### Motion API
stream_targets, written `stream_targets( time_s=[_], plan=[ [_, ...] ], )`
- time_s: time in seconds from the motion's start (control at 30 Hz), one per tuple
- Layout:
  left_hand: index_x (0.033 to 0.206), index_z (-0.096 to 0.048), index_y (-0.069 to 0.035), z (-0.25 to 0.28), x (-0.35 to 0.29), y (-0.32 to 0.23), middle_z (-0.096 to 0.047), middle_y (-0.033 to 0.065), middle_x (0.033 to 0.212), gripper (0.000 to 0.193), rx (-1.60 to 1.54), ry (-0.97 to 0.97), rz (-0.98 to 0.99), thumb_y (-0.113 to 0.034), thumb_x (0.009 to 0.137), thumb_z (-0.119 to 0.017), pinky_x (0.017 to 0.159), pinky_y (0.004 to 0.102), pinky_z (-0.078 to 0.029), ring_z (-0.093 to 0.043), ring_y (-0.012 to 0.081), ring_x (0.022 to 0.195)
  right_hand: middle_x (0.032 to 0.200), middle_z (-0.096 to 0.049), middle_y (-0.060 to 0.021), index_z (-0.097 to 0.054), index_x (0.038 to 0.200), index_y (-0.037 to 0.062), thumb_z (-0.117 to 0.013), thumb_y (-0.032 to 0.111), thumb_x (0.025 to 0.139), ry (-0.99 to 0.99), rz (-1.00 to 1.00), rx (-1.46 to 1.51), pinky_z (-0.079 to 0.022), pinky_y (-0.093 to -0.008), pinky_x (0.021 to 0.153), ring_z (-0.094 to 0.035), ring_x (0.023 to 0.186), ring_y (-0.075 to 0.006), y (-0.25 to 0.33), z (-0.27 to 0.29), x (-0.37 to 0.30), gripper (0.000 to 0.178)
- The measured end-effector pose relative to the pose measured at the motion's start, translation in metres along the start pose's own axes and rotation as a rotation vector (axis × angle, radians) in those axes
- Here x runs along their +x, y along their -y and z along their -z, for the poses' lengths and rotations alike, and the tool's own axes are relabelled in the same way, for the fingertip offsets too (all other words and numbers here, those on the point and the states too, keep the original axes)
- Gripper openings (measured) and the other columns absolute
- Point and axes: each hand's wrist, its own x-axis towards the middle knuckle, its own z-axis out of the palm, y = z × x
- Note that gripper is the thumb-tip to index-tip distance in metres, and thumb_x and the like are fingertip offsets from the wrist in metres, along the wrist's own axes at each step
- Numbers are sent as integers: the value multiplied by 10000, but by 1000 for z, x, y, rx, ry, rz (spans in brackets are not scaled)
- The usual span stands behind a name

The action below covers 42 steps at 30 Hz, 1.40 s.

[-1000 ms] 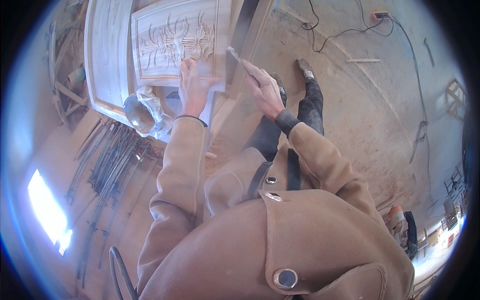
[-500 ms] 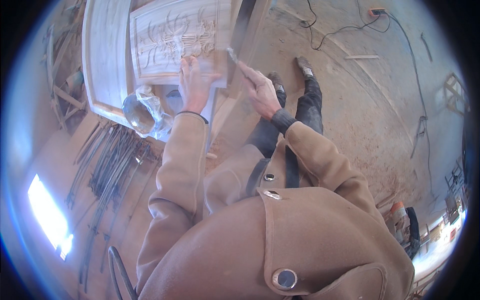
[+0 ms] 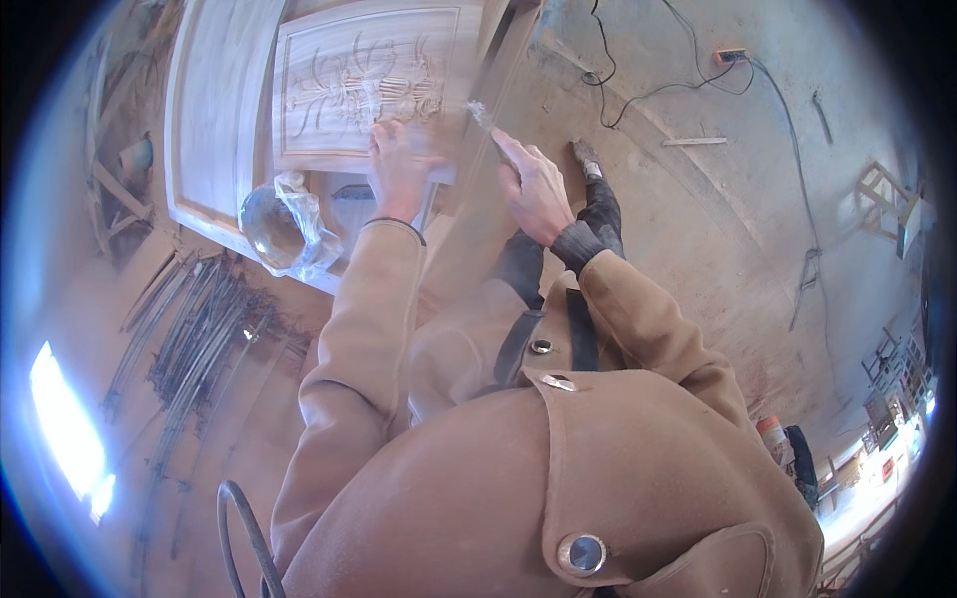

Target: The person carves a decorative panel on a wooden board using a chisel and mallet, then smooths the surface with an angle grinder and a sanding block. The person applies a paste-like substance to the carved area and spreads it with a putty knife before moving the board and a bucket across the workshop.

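Note:
A pale wooden panel (image 3: 314, 135) with a carved relief (image 3: 384, 90) lies at the upper left. My left hand (image 3: 397, 171) rests on its near edge below the carving, fingers laid on the wood and thumb spread to the right. My right hand (image 3: 539, 194) is closed around a slim tool (image 3: 480, 114) with a whitish, ragged tip. Its kind is not clear; it resembles a small brush. The tip points up and left, just past the panel's right edge, apparently apart from the carving. Beside my left wrist sits a round bowl-like container (image 3: 271, 227) wrapped in clear plastic.
Another pale framed panel (image 3: 212, 115) lies left of the carved one. Thin rods (image 3: 199, 334) are heaped on the floor at left. A dark cable (image 3: 797, 159) runs from an orange power strip (image 3: 731, 57) at upper right. A wood strip (image 3: 695, 142) lies on the dusty floor.
The view has shifted slightly. My right hand and its tool have moved a little right, away from the panel's edge. My left hand stays on the panel.

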Motion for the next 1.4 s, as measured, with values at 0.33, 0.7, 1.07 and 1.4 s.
stream_targets(
  time_s=[0.33,0.7,1.07,1.4],
  plan=[
    [1442,-403,28,-2,0,-2,-300,320,1509,985,3,61,90,-440,693,-839,1118,463,-356,-333,444,1395,930,-645,-279,-569,1282,-4,-599,130,839,5,129,-154,-495,-468,790,-636,864,-430,32,1,13,464],
    [1442,-402,26,3,-2,-5,-309,317,1510,970,-8,49,98,-416,697,-839,1108,449,-371,-316,434,1411,760,-635,-304,-600,1120,-74,-562,103,766,85,28,-298,-513,-528,729,-636,756,-490,61,-16,23,398],
    [1434,-399,46,6,-1,-6,-320,302,1506,979,1,41,93,-423,696,-838,1081,455,-405,-351,432,1391,825,-635,-340,-623,1094,-118,-562,130,746,114,13,-213,-523,-478,784,-652,832,-477,75,-1,19,431],
    [1434,-391,53,8,-2,-7,-330,320,1492,983,7,55,92,-432,701,-832,1080,451,-407,-350,440,1391,856,-667,-306,-597,1137,-81,-597,161,765,94,46,-349,-535,-501,780,-668,841,-462,74,-7,48,445]
  ],
)
